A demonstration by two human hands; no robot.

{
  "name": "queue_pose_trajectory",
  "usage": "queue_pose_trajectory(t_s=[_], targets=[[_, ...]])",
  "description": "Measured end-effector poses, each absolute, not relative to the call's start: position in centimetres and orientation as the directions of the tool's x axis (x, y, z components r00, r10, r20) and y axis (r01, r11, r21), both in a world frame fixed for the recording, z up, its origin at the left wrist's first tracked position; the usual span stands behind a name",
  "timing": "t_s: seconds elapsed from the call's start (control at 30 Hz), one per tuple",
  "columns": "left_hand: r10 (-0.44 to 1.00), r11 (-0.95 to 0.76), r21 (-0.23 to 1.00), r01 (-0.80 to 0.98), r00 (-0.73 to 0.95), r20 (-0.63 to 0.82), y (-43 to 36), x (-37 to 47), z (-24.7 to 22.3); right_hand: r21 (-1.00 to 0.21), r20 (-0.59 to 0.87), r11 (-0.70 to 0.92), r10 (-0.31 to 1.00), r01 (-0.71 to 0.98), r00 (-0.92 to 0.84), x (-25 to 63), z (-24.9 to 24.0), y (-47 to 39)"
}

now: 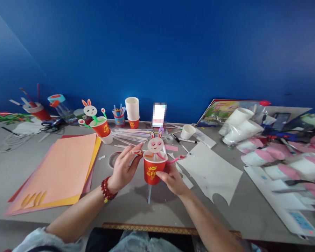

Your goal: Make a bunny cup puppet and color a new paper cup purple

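A red paper cup [151, 172] with yellow lettering is lifted above the table, my right hand [174, 178] wrapped round its right side. From its mouth rises a white paper rabbit head [155, 144] with closed eyes and pink cheeks. A clear straw [149, 194] sticks out under the cup. On the right side a pink straw arm ends in a paper paw [182, 157] with a red heart. My left hand [124, 166], a red bead bracelet on its wrist, has thumb and fingers around the left paper paw [138, 152]; the exact grip is partly hidden.
A similar rabbit cup [101, 127] stands back left, by stacked cups [132, 108]. Coloured paper sheets [65, 164] lie left. A tape roll [114, 160] is near my left hand. Cut white paper [212, 168], pens, straws and several bagged cups [241, 122] lie right.
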State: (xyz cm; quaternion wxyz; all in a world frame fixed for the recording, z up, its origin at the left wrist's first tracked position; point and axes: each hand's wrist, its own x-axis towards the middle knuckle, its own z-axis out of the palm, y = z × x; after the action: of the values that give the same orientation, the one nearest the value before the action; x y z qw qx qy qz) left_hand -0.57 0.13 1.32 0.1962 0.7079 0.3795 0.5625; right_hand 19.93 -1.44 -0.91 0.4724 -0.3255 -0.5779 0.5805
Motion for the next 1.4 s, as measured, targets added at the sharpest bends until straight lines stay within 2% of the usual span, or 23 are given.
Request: queue_pose_trajectory(t_s=[0.07,0.17,0.23,0.3,0.4,0.57,0.8,0.87,1.17,1.4], targets=[[0.78,-0.618,0.751,0.232,0.067,0.622,0.0,-0.4,0.9,-0.969,0.206,0.146,0.923,-0.198,-0.325,19.8,-1.3,-1.6],[0.873,-0.479,0.876,-0.056,0.081,0.482,-0.3,0.2,0.3,-0.968,0.215,0.16,0.924,-0.191,-0.316,19.8,-1.6,-1.7],[0.911,-0.337,0.915,-0.223,0.168,0.377,-0.5,0.7,0.0,-0.971,0.21,0.157,0.921,-0.183,-0.327,19.9,-1.7,-1.7],[0.915,-0.217,0.932,-0.292,0.272,0.298,-0.8,1.1,-0.2,-0.972,0.205,0.148,0.914,-0.183,-0.35,19.9,-1.7,-1.6],[0.915,-0.141,0.947,-0.29,0.327,0.236,-1.0,1.4,-0.4,-0.975,0.195,0.138,0.91,-0.177,-0.367,19.8,-1.7,-1.5],[0.927,-0.12,0.937,-0.328,0.301,0.224,-0.9,1.5,-0.7,-0.968,0.225,0.172,0.919,-0.182,-0.325,19.8,-1.8,-1.2],[0.963,-0.066,0.936,-0.347,0.222,0.15,-0.8,1.4,-0.6,-0.94,0.282,0.276,0.959,-0.202,-0.002,20.5,-2.2,-0.7],[0.963,-0.056,0.937,-0.346,0.23,0.143,-0.8,1.5,-0.5,-0.931,0.307,0.309,0.951,-0.195,0.043,20.6,-2.2,-0.9],[0.941,-0.079,0.935,-0.346,0.284,0.185,-1.0,1.7,-0.6,-0.905,0.333,0.341,0.94,-0.256,0.074,20.2,-1.8,-1.1],[0.941,-0.099,0.939,-0.33,0.275,0.196,-1.0,1.7,-0.1,-0.907,0.3,0.308,0.951,-0.289,0.071,20.1,-1.9,-1.1]])
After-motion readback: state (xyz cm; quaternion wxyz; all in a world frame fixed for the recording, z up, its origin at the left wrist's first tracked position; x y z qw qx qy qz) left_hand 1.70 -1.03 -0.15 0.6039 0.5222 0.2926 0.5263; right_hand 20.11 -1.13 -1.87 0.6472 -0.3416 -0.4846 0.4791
